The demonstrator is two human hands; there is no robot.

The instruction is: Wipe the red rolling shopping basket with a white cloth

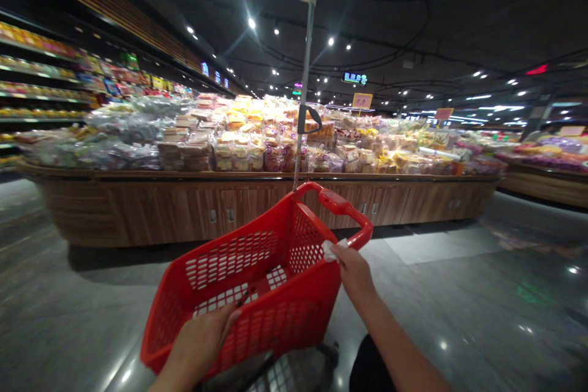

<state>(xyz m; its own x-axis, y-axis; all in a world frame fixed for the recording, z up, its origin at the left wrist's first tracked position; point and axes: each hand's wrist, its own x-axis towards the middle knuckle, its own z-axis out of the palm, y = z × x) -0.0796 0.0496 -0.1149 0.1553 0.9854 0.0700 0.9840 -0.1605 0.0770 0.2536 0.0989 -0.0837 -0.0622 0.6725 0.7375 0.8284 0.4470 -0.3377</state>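
A red plastic shopping cart (294, 324) with a perforated basket stands tilted across the view before me. Its basket shows no goods inside. On its near side rim rests my left hand (199, 337), the thumb outside and the fingers over the edge, closed on it. A small dark shape shows by those fingertips, too unclear to name. My right hand (354, 269) pinches a crumpled white tissue (331, 251) and presses it against the cart's rim, just below the red handle (340, 203).
Behind the cart runs a long wooden display counter (151, 205) heaped with bagged food (239, 135). A pole (307, 61) with a pale flag rises near the handle. Stocked shelves (37, 79) line the left; another display (546, 159) stands right. The grey floor (441, 306) is shiny.
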